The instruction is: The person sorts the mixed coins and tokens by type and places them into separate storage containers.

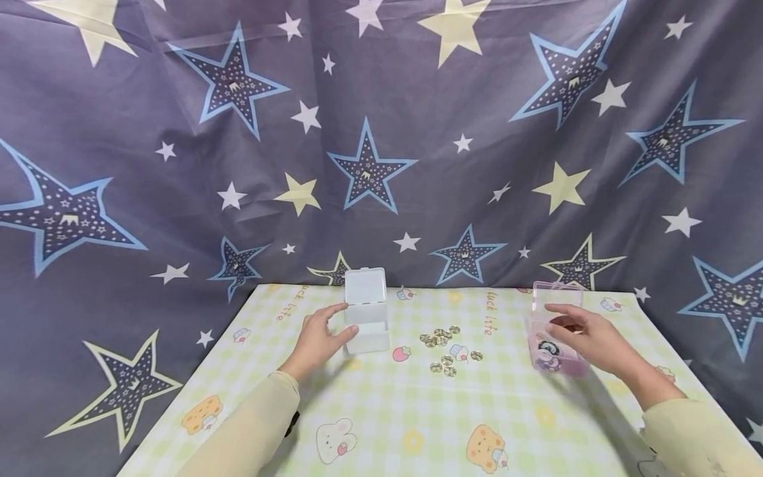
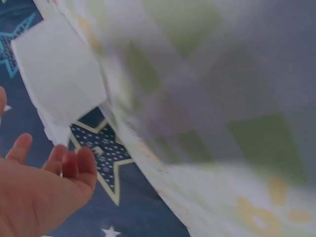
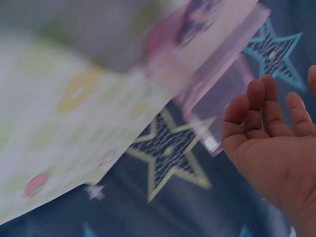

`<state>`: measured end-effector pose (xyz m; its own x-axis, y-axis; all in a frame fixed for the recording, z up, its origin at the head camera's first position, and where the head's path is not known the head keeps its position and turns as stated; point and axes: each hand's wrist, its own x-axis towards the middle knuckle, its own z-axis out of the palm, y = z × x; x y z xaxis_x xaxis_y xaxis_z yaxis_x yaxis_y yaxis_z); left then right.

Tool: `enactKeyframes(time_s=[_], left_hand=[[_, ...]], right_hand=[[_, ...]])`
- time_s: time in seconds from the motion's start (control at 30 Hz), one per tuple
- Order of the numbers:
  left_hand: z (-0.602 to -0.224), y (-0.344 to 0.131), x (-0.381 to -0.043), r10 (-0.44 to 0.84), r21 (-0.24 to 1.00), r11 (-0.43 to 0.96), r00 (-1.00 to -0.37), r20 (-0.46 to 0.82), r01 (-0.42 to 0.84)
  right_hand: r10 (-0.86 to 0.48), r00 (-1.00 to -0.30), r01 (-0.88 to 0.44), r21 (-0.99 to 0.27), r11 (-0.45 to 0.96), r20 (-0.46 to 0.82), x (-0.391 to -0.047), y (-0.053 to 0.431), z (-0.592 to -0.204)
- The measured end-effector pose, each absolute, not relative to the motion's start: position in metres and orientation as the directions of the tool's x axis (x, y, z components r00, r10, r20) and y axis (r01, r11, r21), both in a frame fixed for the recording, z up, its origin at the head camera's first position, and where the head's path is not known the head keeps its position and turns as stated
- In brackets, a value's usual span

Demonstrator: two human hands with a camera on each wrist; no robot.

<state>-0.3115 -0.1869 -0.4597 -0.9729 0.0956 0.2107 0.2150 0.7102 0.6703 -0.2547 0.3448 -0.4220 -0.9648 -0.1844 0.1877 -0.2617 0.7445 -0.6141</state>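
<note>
A small white box stands on the table with its lid raised at the back. My left hand is at its left side, index finger and thumb spread near the rim; whether they touch it I cannot tell. In the left wrist view the fingers of that hand bend loosely beside the white box. At the right, a clear pink box has its lid up and holds small round patterned items. Over its right part hovers my right hand, fingers relaxed with nothing visible in them.
Several gold-coloured coins lie loose between the two boxes. A green-and-white checked cloth with cartoon prints covers the table. Behind the table's far edge hangs a dark curtain with stars.
</note>
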Motion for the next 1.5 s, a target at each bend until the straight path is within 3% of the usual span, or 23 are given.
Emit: enactKeyframes(time_s=[0.3,0.53,0.7,0.9,1.27,1.5], left_hand=[[-0.466,-0.189,-0.319,0.123,0.757,0.636,-0.988,0.096,0.153],[-0.469,-0.188,-0.318,0.108,0.771,0.626,-0.992,0.068,0.121],[-0.474,-0.187,-0.318,0.100,0.785,0.610,-0.993,0.056,0.106],[-0.477,-0.189,-0.318,0.104,0.805,0.584,-0.993,0.051,0.103],[-0.479,-0.198,-0.318,0.130,0.858,0.506,-0.991,0.018,0.082],[-0.477,-0.198,-0.317,0.126,0.836,0.542,-0.992,0.015,0.081]], right_hand=[[-0.319,-0.932,-0.348,-0.678,0.647,0.174,-0.262,0.280,-0.425],[-0.432,-0.896,-0.407,-0.590,0.698,0.107,-0.271,0.243,-0.445],[-0.345,-0.938,-0.300,-0.500,0.812,0.002,-0.276,0.230,-0.460],[-0.244,-0.970,-0.215,-0.447,0.868,-0.009,-0.282,0.222,-0.469],[-0.229,-0.972,-0.181,-0.451,0.874,-0.055,-0.294,0.215,-0.468],[-0.247,-0.960,-0.151,-0.499,0.854,-0.132,-0.298,0.213,-0.459]])
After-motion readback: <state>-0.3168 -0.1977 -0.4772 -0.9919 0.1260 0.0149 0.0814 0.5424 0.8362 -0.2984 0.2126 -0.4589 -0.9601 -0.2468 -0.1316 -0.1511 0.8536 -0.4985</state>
